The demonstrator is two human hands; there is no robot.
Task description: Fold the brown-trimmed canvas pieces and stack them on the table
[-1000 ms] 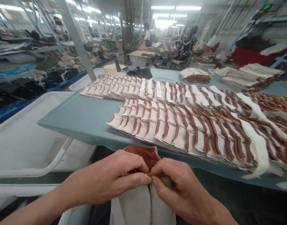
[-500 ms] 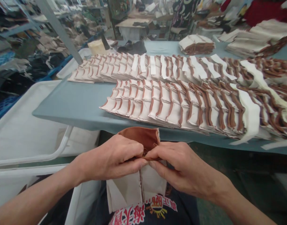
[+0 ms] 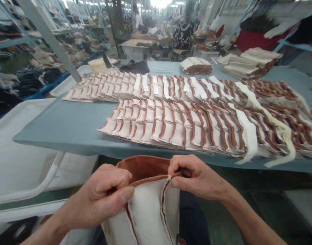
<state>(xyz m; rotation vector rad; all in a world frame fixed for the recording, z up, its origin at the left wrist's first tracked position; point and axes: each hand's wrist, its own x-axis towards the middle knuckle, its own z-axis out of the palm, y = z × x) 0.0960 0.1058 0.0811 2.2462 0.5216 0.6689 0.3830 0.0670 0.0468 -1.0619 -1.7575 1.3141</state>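
Observation:
A sewn fabric piece [image 3: 148, 207], off-white outside and reddish brown inside, hangs over my lap with its top edge curved into an opening. My left hand [image 3: 105, 195] pinches that edge on the left, thumb outside and curled fingers inside. On the right, my right hand [image 3: 194, 177] grips the same rim between thumb and fingers, beside a raised seam. Two seams run down the piece's off-white face. Its lower end lies beyond the bottom of the view.
Overlapping rows of similar fabric pieces [image 3: 156, 126] cover much of the blue-grey table [image 3: 56, 126], with white strips [image 3: 247, 132] across some. More stacks [image 3: 196, 65] lie behind. White bins [image 3: 20, 163] stand at left, a metal post [image 3: 54, 41] rises there, and a person [image 3: 184, 34] is farther back.
My hands have moved apart along the rim, the left one leftward and the right one slightly rightward. The piece's edge is now spread between them, and my view has tilted up.

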